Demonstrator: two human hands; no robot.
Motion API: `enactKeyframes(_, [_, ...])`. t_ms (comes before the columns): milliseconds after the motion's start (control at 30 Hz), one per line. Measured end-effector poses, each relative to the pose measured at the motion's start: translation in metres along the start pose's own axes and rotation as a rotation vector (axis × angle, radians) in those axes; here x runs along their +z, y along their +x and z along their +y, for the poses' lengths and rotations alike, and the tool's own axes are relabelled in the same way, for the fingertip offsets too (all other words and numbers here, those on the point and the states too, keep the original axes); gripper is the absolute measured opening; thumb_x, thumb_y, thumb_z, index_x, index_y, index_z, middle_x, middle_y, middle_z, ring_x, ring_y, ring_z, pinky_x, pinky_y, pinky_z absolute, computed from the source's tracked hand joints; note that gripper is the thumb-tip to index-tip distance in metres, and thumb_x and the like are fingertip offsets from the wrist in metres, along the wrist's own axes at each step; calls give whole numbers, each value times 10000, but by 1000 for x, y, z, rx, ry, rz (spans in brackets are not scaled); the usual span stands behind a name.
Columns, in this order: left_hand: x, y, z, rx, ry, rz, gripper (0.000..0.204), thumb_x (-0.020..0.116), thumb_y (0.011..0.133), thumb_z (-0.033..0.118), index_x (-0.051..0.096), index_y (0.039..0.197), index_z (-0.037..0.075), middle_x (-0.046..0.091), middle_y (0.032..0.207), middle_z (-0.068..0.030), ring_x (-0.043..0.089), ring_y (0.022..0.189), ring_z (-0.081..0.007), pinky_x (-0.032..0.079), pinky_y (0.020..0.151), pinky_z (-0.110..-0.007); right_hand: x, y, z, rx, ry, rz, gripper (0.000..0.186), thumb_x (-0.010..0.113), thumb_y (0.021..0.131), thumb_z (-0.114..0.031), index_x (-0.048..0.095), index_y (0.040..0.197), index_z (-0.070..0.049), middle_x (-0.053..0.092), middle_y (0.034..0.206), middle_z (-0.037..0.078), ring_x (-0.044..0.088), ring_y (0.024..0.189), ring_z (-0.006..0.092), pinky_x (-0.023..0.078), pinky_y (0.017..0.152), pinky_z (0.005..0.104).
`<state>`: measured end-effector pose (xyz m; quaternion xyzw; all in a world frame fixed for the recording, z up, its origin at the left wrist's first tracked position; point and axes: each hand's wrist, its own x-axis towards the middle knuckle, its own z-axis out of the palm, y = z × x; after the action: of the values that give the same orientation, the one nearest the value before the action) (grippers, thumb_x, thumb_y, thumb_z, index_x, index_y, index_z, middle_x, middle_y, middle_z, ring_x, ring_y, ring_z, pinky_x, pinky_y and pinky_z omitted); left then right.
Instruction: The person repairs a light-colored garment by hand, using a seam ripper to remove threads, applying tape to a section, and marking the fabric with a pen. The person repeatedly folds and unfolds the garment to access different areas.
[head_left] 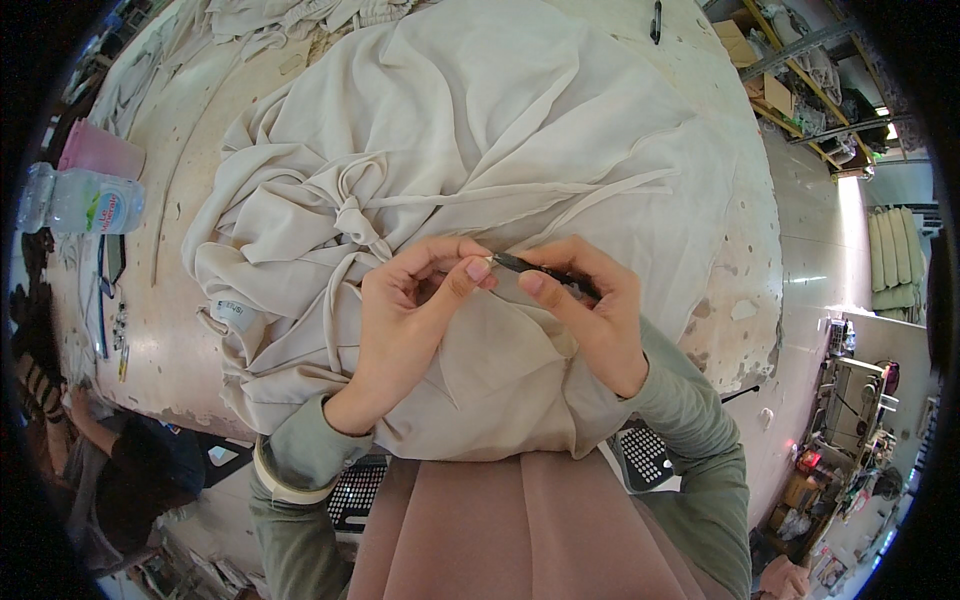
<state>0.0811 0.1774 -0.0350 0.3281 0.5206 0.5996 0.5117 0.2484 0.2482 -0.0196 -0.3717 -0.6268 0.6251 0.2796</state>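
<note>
My left hand (415, 320) is closed in a pinch at the centre, thumb against fingertips, on something small and pale, probably cloth or thread, too small to make out. My right hand (590, 310) grips a slim black tool (530, 266), likely thread snips, its tip touching or almost touching my left thumb. Both hands are over a large heap of cream fabric (470, 110) spread on the worn table. A knotted fabric tie (355, 215) lies just above my left hand, with long straps running right from it.
A water bottle (85, 200), pink container (100, 150) and small tools (120, 320) line the table's left side (175, 330). A black object (656, 22) lies at the back right. Another person (110, 470) is at lower left. Shelving (800, 80) stands beyond the right edge.
</note>
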Motion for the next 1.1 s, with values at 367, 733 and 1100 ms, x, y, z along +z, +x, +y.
enactKeyframes(367, [-2, 1, -1, -20, 13, -41, 184, 620, 906, 138, 642, 991, -24, 659, 851, -30, 590, 791, -62, 454, 743, -192, 2, 1, 5, 34, 33, 2, 210, 670, 872, -168, 639, 987, 5, 615, 807, 8, 508, 749, 50, 405, 650, 193])
enactKeyframes(733, [-1, 1, -1, -32, -8, -33, 195, 624, 905, 147, 639, 992, -27, 655, 855, -29, 595, 797, -64, 457, 744, -195, 2, 1, 2, 11, 14, 4, 204, 668, 873, -161, 632, 986, 4, 612, 801, 9, 514, 763, 52, 415, 658, 199])
enactKeyframes(1100, [-2, 0, 0, -86, -60, -36, 166, 623, 900, 118, 640, 980, -26, 655, 858, -30, 597, 791, -68, 456, 753, -202, 2, 0, 4, -215, -226, 36, 174, 659, 862, -89, 633, 1002, 11, 583, 724, -16, 446, 601, 13, 344, 525, 164])
